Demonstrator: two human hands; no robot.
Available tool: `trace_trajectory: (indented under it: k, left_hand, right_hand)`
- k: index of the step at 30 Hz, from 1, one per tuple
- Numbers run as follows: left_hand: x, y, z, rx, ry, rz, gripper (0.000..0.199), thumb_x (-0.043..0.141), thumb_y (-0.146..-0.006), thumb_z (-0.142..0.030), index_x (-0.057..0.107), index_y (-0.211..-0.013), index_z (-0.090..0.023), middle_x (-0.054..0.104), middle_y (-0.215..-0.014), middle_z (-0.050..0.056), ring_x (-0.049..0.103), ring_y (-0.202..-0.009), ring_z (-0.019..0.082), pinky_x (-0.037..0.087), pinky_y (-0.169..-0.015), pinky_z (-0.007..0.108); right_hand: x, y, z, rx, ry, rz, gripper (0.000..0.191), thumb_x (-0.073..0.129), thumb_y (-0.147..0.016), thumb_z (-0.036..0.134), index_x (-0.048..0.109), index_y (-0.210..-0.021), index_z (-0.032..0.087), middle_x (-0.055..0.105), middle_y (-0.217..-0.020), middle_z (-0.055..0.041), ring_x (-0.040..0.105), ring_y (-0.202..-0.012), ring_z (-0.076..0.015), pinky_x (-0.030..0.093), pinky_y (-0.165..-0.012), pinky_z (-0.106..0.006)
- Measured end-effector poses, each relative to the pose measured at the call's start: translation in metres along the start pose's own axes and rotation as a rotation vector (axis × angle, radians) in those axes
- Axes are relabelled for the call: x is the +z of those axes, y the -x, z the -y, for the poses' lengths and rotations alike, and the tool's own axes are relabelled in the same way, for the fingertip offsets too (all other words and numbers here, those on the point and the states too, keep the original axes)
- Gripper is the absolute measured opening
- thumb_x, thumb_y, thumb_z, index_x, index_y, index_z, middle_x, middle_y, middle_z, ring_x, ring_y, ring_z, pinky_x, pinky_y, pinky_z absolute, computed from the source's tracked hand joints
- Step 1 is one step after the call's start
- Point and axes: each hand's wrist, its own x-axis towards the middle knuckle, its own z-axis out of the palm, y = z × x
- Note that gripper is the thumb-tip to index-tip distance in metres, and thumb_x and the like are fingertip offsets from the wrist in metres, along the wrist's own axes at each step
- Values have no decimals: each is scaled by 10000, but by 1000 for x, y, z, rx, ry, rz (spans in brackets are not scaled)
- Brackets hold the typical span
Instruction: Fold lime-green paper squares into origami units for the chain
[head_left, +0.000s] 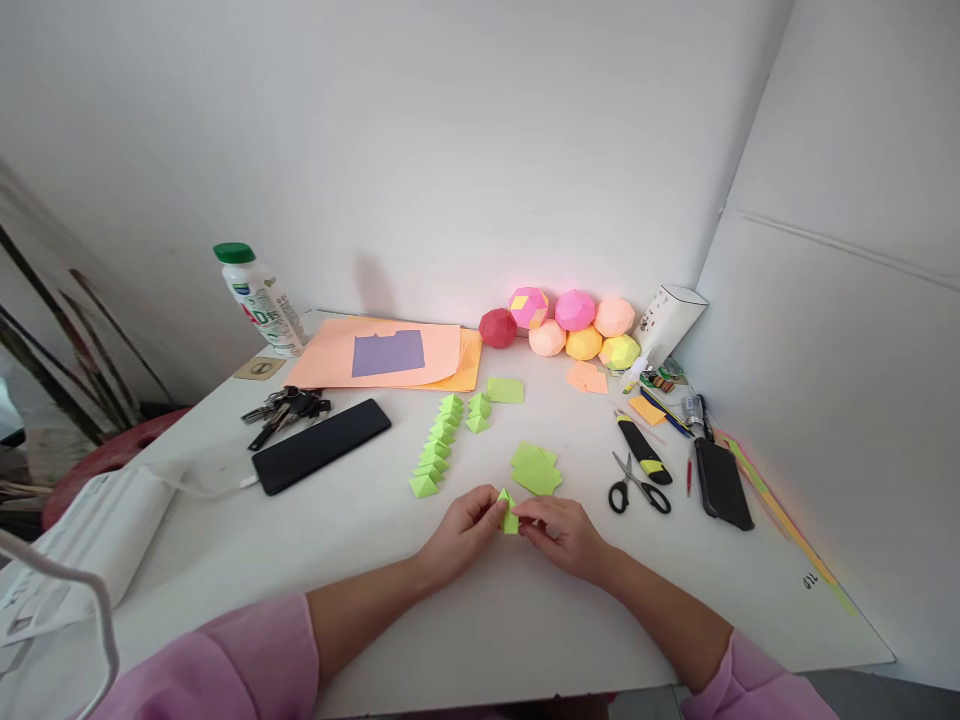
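Observation:
A small folded green paper [511, 521] stands between my two hands above the white table. My left hand [466, 530] pinches its left side between thumb and fingers. On its right edge, the fingers of my right hand [568, 538] are closed. Just beyond the hands lies a loose pile of flat green paper pieces [535, 468]. To the left, a row of folded green pieces [435, 450] runs away from me, with a shorter group of folded green pieces [478, 411] beside it. Behind them lies a flat green rectangle [505, 390].
Scissors [639, 484], a cutter [643, 448] and a dark phone [723, 484] lie on the right. Several paper balls [575, 310] sit by the wall. Keys [288, 410], a black power bank [322, 446], orange sheets [322, 360] and a bottle [262, 303] are left.

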Motion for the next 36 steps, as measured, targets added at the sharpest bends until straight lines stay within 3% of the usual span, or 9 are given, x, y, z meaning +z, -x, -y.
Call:
trace_trajectory:
  k: [4,8,13,19,23,27,32,36]
  left_hand:
    - [1,1,0,-39,115,114,341,425,-844,-488,517,-812,-161,516,-651,-16,463,-617,112,395,-621,250]
    - [2,1,1,-39,233,158,354,476,-824,-475,509,-1005,-173,541,-745,-2,494,-669,118,415,-669,269]
    - [2,1,5,-3,119,165,330,451,-849,-410,502,-1080,-180,515,-728,-10,464,-667,115,407,-673,272]
    - [0,1,4,53,-40,163,342,405,-868,-336,466,-1169,-184,507,-710,-11,471,-675,128,416,-665,278]
    - [-1,3,2,94,38,210,319,402,-869,-301,469,-1163,-198,550,-773,7,511,-753,141,430,-748,308]
    - [1,4,2,56,77,217,327,456,-847,-300,465,-1156,-192,569,-758,8,532,-728,142,437,-706,298]
    - [2,3,2,54,123,208,316,440,-858,-298,457,-1149,-177,588,-765,22,547,-734,139,436,-706,292]
    - [2,3,6,75,5,178,337,438,-846,-264,450,-1172,-181,549,-698,-8,524,-676,126,429,-651,266]
  right_hand:
    - [-2,-1,0,-50,54,-32,192,503,-853,211,660,-964,206,657,-896,-90,630,-760,-162,533,-670,-281]
    - [-3,-2,0,-59,112,-18,193,496,-862,222,678,-924,216,652,-824,-81,615,-705,-156,526,-646,-283]
    - [-1,-2,0,-27,92,-29,168,531,-845,264,686,-843,200,603,-799,-83,582,-688,-151,506,-635,-278]
    - [2,-5,5,143,-51,-65,197,519,-839,299,667,-766,192,600,-742,-65,575,-669,-154,498,-612,-285]
    - [5,-7,11,392,-310,-95,166,598,-772,320,616,-690,178,585,-673,-32,576,-567,-132,489,-506,-259]
    - [10,-5,9,573,-542,-115,177,656,-720,307,547,-698,168,579,-585,8,578,-535,-120,490,-508,-256]
    - [11,-6,4,598,-711,-117,257,660,-716,300,432,-751,187,564,-579,41,583,-538,-118,477,-488,-245]
    - [14,-5,2,566,-689,-96,292,632,-723,212,395,-894,209,555,-666,55,566,-545,-97,471,-488,-228]
